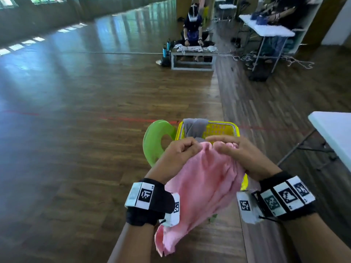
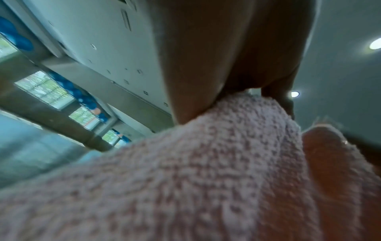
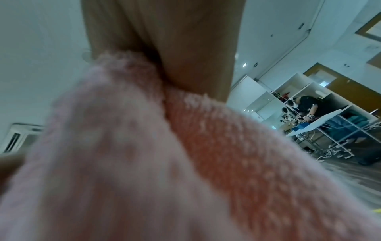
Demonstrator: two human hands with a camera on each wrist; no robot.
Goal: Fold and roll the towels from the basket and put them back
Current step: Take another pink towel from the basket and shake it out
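Pink towel [image 1: 201, 185] bunched in both our grips, left hand [image 1: 176, 154] and right hand [image 1: 241, 154] pinching it above the yellow basket [image 1: 224, 130] with a grey towel [image 1: 195, 126], green seat [image 1: 153, 141] beside, wooden floor [image 1: 95, 111] below.

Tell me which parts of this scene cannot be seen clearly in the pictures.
- Inside of the yellow plastic basket: head view, hidden behind both hands and the soft pink terry towel.
- Grey cloth over the basket rim: lower part hidden by the left hand.
- Right hand grip: its fingertips are buried in towel folds.
- Wrist views: towel fills them, blurred.
- Distant seated person's work: too small.
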